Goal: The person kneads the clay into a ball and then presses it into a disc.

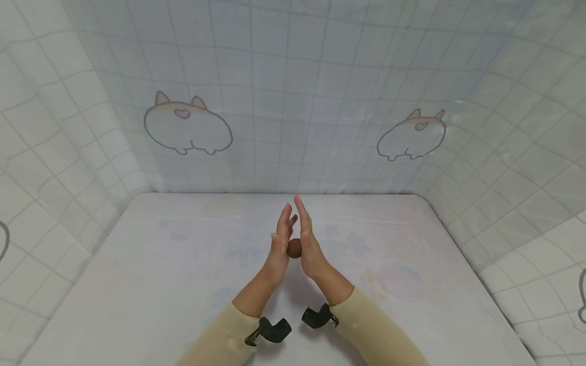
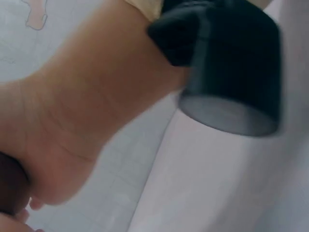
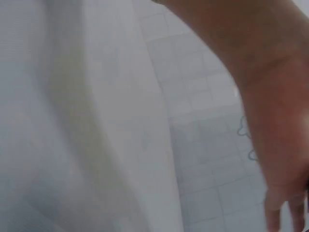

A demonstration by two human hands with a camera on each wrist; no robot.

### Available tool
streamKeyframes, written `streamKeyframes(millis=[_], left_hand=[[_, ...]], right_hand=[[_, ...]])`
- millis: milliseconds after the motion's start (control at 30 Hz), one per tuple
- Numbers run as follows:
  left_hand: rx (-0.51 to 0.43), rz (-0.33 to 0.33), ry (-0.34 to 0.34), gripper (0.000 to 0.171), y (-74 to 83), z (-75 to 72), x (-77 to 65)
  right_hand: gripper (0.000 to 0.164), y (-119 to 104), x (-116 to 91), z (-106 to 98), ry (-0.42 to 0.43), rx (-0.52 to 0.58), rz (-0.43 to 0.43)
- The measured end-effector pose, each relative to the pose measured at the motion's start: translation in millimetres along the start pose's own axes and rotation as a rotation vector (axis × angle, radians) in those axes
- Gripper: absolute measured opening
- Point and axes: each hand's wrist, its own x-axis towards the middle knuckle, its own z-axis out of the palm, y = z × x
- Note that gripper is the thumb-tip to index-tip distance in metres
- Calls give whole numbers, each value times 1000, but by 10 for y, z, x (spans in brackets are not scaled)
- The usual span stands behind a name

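Sandwiching a brown ball above the table, short of its far edge, left hand and right hand extend nearly straight fingers — light, even palm pressure should steady it.

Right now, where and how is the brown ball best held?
The brown ball looks round with no handle, so probably grip its widest part, from left and right at once; the left hand and right hand have it between them that way.
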Motion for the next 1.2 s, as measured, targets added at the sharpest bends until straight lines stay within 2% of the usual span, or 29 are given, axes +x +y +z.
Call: streamKeyframes(millis=[100,233,400,533,667,800,967,1067,1200], left_hand=[[12,49,44,89,6,-2,17],[51,56,102,92,37,-7,47],[86,29,169,98,61,-38,115],[117,-19,194,99,44,-79,149],[195,-72,156,95,-7,-103,134],[257,-134,89,86,-72,-102,87],[304,-136,-4,85,-97,-88,36],[301,-130,-74,85,-78,-79,9],[223,-126,-156,87,-56,-62,-10]], right_hand=[[90,25,-20,31,-15,-8,-19],[88,21,-40,71,-23,-42,-77],[86,-9,-71,123,-45,-81,-152],[87,-50,-89,155,-52,-62,-210],[89,-107,-86,157,-23,-38,-228],[90,-144,-55,120,36,-12,-210],[88,-126,-4,53,117,34,-163],[87,-85,13,14,149,59,-127],[86,-35,19,-19,168,138,-79]])
